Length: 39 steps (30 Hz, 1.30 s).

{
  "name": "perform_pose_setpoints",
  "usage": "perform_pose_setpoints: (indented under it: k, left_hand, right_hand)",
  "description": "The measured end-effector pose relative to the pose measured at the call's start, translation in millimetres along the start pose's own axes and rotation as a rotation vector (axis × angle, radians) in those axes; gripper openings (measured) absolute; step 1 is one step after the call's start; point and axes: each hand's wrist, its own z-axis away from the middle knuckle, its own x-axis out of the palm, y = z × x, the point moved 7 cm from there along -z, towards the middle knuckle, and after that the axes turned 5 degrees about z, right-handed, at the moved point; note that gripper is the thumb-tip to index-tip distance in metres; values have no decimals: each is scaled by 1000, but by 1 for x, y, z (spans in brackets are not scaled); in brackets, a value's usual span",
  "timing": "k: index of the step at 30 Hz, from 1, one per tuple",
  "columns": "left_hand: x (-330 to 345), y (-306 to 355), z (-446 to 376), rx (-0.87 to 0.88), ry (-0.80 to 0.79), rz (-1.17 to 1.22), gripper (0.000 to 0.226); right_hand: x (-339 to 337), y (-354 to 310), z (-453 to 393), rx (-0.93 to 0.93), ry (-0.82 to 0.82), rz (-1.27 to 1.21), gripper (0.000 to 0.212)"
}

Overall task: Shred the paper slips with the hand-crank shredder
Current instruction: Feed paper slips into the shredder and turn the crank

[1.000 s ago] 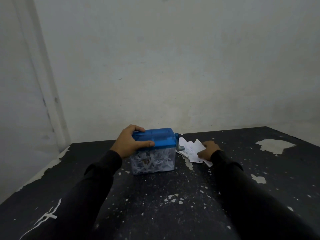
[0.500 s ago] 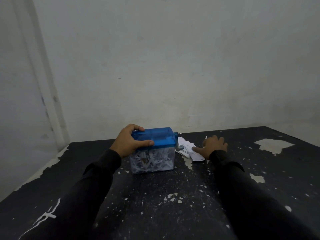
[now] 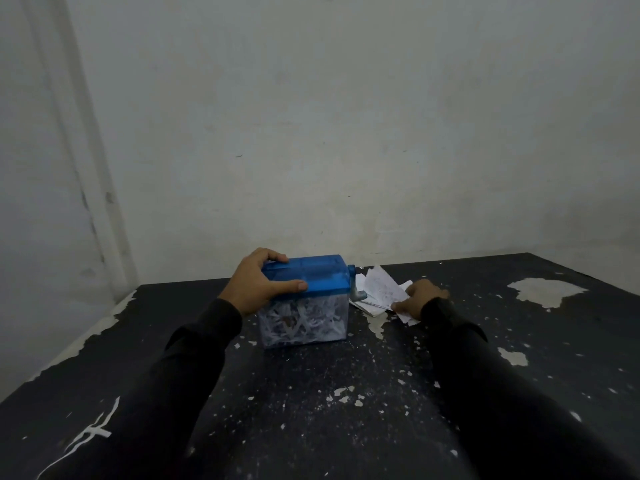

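Since prev. frame, right hand [image 3: 420, 298] curled from flat, now pinching top paper slip [image 3: 382, 287], lifting its edge off stack. Left hand [image 3: 258, 284] grips shredder [image 3: 306, 301] lid. Shredder on counter [image 3: 311, 393], slips just right of crank [image 3: 355, 287].

Shredder [image 3: 304, 299]: blue lid, clear bin of white shreds. Slips [image 3: 379, 291] beside it white, faint grey print. Bench [image 3: 346, 393] black, flaking pale patches.

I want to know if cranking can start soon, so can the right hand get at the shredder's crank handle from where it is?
Probably yes. The right hand rests on the paper slips just beside the crank handle, with nothing between them. It pinches a slip, though, so it would need to feed or drop that first.
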Motion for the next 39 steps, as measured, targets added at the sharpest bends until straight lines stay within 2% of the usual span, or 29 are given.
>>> perform_pose_setpoints:
  k: [6,8,14,18,21,24,28,30,32,35,39]
  left_hand:
    - [0,1,1,-1,-14,21,75]
    - [1,1,0,-8,-24,19,69]
    - [-2,6,-5,-52,-125,-94,69]
    - [-8,18,-15,-57,-106,-141,85]
    - [-10,38,-25,16,-51,-158,74]
    - [-10,57,-32,30,-88,-157,67]
    - [-11,58,-36,27,-164,-265,22]
    - [-14,51,-35,13,-135,-216,11]
    - [-20,44,-33,-10,-52,-92,9]
    - [-26,32,-30,-28,70,30,8]
    - [-29,20,-26,-51,130,131,18]
  right_hand:
    - [-36,-15,38,-138,77,-345,21]
    - [-49,-25,48,-228,103,-405,27]
    - [-90,-69,85,-516,219,-591,18]
    - [-106,-107,102,-672,77,-730,22]
    - [-112,-141,109,-759,-50,-614,23]
    - [-121,-173,114,-828,-60,-432,24]
    - [-136,-202,121,-844,22,-451,41]
    - [-136,-212,122,-829,56,-558,48]
    - [-127,-218,120,-782,38,-663,51]
    - [-97,-225,120,-707,-86,-766,44]
    - [-74,-232,121,-712,-41,-722,17]
